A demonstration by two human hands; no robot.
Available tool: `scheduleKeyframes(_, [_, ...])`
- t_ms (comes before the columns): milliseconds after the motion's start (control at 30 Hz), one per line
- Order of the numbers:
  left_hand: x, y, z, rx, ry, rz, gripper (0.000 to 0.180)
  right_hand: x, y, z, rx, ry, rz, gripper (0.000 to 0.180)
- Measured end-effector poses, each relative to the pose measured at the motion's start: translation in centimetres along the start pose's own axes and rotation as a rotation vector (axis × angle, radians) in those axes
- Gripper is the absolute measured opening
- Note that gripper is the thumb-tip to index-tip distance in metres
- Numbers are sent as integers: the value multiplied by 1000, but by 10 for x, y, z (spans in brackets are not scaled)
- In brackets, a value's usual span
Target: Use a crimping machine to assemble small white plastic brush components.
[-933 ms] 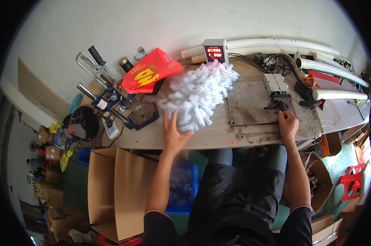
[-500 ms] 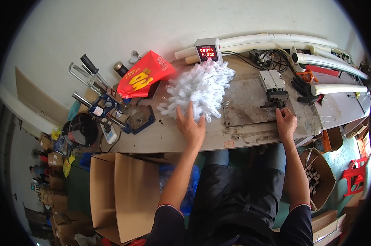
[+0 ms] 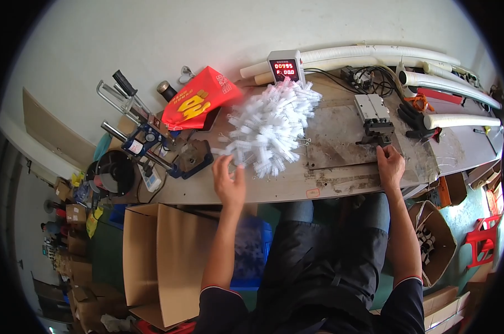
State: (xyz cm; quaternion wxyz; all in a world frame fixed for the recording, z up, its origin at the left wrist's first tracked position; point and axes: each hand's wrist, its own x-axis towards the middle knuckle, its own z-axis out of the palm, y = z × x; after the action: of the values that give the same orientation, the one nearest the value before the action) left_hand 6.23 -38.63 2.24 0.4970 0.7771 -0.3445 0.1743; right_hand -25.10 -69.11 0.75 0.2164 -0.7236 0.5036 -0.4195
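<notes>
A heap of small white bristle brushes (image 3: 274,125) with wire loop ends lies in the middle of the bench. At its near left edge is my left hand (image 3: 228,182), thumb and fingers apart, close to the outermost brushes; I see nothing held in it. To the right, a metal clamping fixture (image 3: 372,114) with a dark jaw block sits on a worn metal plate (image 3: 338,142). My right hand (image 3: 391,166) is closed in a pinch at the fixture's near end. What its fingertips hold, if anything, is hidden.
A counter box with red digits (image 3: 285,67) stands behind the heap. Left are a red bag (image 3: 199,100) and a blue-based lever press (image 3: 143,142). White tubes (image 3: 374,53), cables and black gloves (image 3: 412,122) lie behind and right. Below are cardboard boxes (image 3: 185,261) and a blue crate (image 3: 252,278).
My left hand has drawn back from the heap toward the left and nearer to me. Brushes at the heap's near edge have shifted. My right hand stays at the fixture.
</notes>
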Motion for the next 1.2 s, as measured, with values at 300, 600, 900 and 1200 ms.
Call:
scheduleKeyframes(300, [0, -10, -1, 176, -176, 108, 24, 0, 1, 1, -12, 9, -11, 30])
scheduleKeyframes(600, [2, -11, -16, 402, -80, 180, 10, -1, 3, 3, 0, 16, -25, 29])
scheduleKeyframes(900, [-27, -6, -4, 348, -78, 38, 16, -2, 3, 3, 5, 20, -16, 29])
scheduleKeyframes(1200, [-55, 27, 23, 234, -75, -83, 43, -1, 5, 2, 7, 19, -31, 29])
